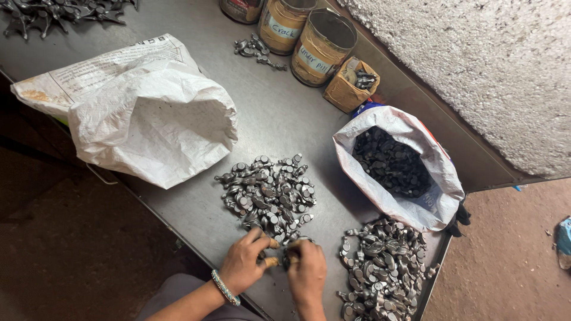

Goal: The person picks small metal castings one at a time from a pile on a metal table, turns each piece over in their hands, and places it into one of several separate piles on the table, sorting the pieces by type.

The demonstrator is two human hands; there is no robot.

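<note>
Two hands meet at the near table (pixel 196 35) edge: left hand (pixel 245 261) and right hand (pixel 306 270) both pinched closed on small metal parts (pixel 284 252), just below the middle pile (pixel 267 193).

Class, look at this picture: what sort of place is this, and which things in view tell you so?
Probably a small metal-parts workshop: heaps of small metal parts on a steel bench, a sack of dark pieces, and sorting jars.

Two hands (pixel 276 267) – two white sacks (pixel 151 113), three jars (pixel 321 47), one cardboard box (pixel 348 89), two near part-heaps (pixel 267 193).
</note>
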